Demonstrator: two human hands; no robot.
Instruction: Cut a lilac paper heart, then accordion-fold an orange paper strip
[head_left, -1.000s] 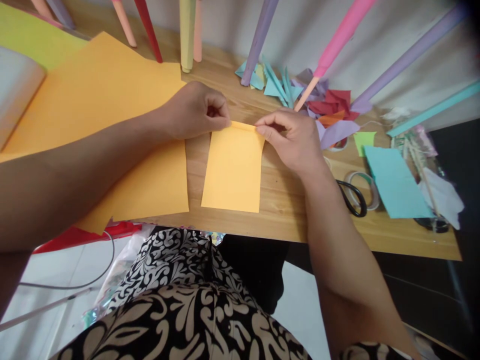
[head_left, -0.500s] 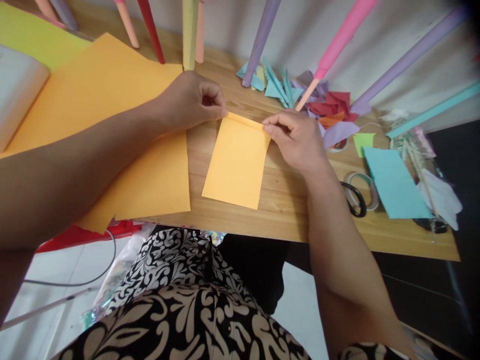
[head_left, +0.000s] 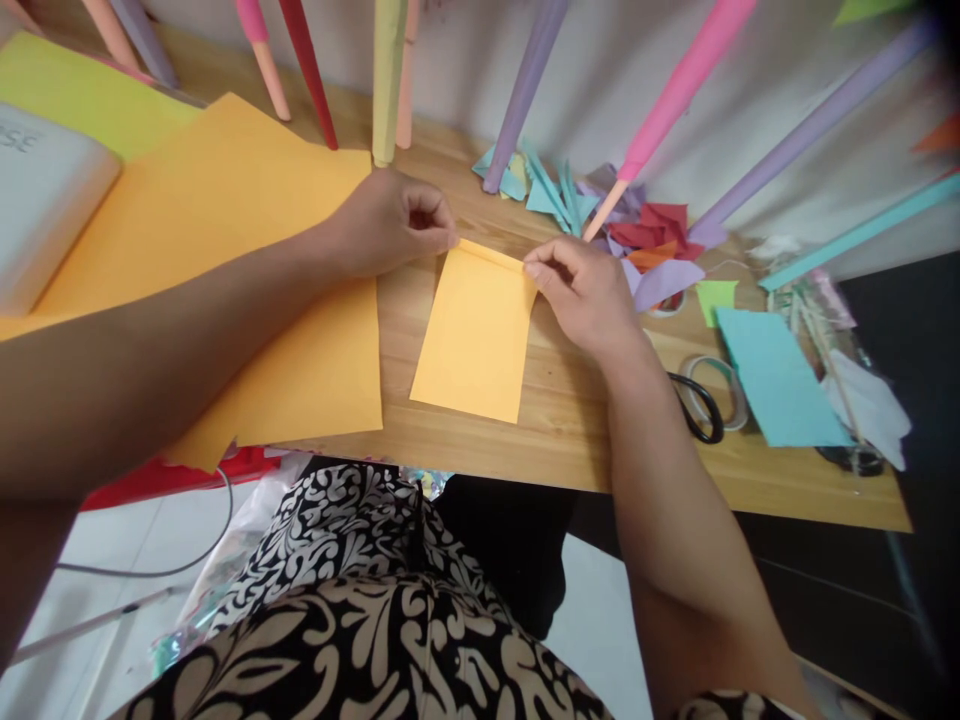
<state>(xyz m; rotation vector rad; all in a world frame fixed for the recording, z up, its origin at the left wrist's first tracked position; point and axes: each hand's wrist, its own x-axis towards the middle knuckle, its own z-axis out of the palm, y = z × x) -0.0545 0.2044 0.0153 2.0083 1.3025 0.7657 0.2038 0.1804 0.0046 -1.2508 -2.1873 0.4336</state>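
A small orange sheet of paper (head_left: pixel 474 335) lies on the wooden table (head_left: pixel 570 420), its far edge folded over in a narrow strip. My left hand (head_left: pixel 397 222) pinches the far left corner between thumb and fingers. At the far right corner, my right hand (head_left: pixel 581 290) pinches the same strip. Under my left forearm spreads a large orange sheet (head_left: pixel 300 370), with a notch in its near edge.
Rolled paper tubes, among them a purple one (head_left: pixel 525 90) and a pink one (head_left: pixel 686 90), lean along the wall. Coloured scraps (head_left: pixel 656 230) lie behind my right hand. Farther right are black-handled scissors (head_left: pixel 701 425), a tape roll (head_left: pixel 739 400) and turquoise paper (head_left: pixel 784 380).
The view has shifted slightly, so the table's contents sit a little lower. Both hands keep their pinch on the folded edge, with hardly any movement.
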